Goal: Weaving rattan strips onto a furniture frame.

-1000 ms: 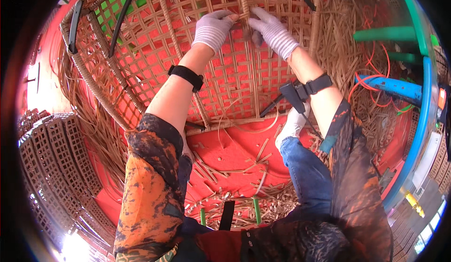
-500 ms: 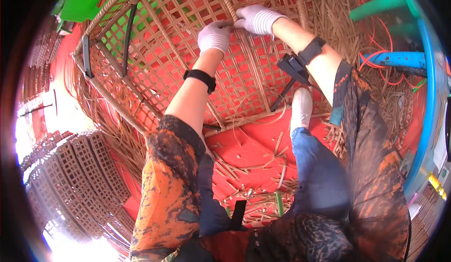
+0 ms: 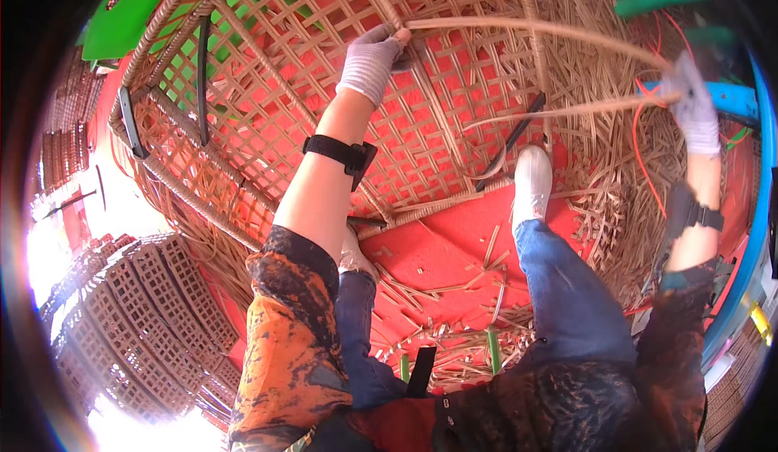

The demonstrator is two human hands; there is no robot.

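A large open-weave wicker panel (image 3: 438, 100) lies before me, with cord-wrapped ribs and a wrapped rim. My left hand (image 3: 371, 65), in a pale knit glove, is closed, its thumb and finger pinching a wrapped rib near the panel's middle. From that pinch a long tan cane strip (image 3: 559, 29) arcs out to the right. Far out on the right, my right hand (image 3: 694, 108), gloved and blurred by motion, is closed on this strip. The strip's loose tail doubles back leftward over the panel, its tip thin and curling.
Loose cane strips (image 3: 587, 71) are heaped right of the panel, with orange cord (image 3: 638, 148) beside them. A green plastic chair (image 3: 130, 10) is at upper left, a blue frame (image 3: 733, 100) at right. Stacked woven pieces (image 3: 138, 314) stand at lower left. Cane scraps litter the red floor (image 3: 438, 249).
My right hand has left the rib and swung far to the right, drawing the cane strip out in a long arc. My left hand still pinches at the rib.
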